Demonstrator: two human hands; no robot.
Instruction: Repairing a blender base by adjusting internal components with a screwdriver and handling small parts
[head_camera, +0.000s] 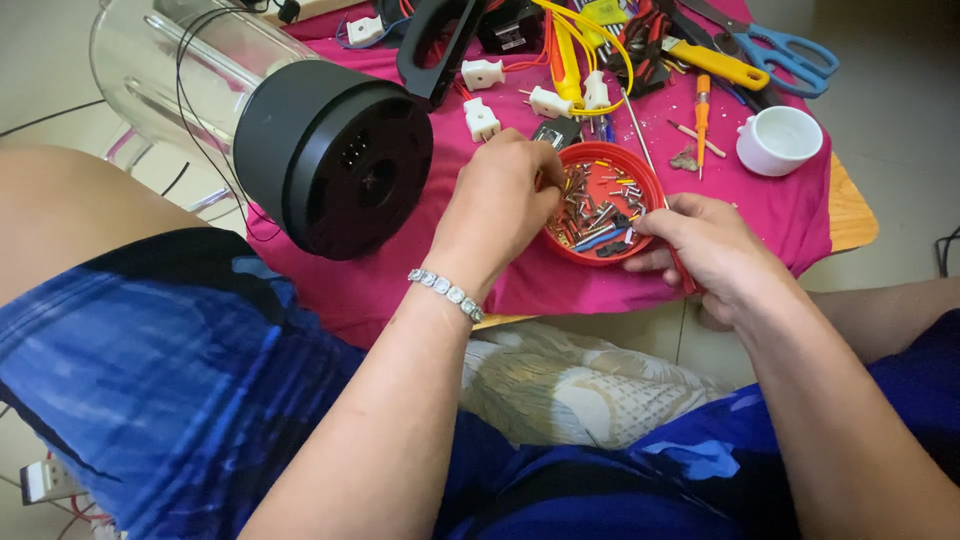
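A shallow red dish (640, 170) full of several small screws and metal parts sits on a magenta cloth (560, 285) over a low table. My left hand (500, 200), with a beaded bracelet at the wrist, reaches into the dish's left side, fingers pinched among the screws. Whether it has one between them is hidden. My right hand (705, 250) rests at the dish's right rim and grips a thin red-handled screwdriver (685, 275), its long metal shaft running up over the dish.
A blender lies on its side at left, black base (335, 155) toward me, clear jar (170, 60) behind. White plugs (480, 118), yellow wires (590, 40), a white cup (780, 138), blue scissors (795, 55), an orange tester screwdriver (702, 105) and a yellow knife (715, 62) lie farther back.
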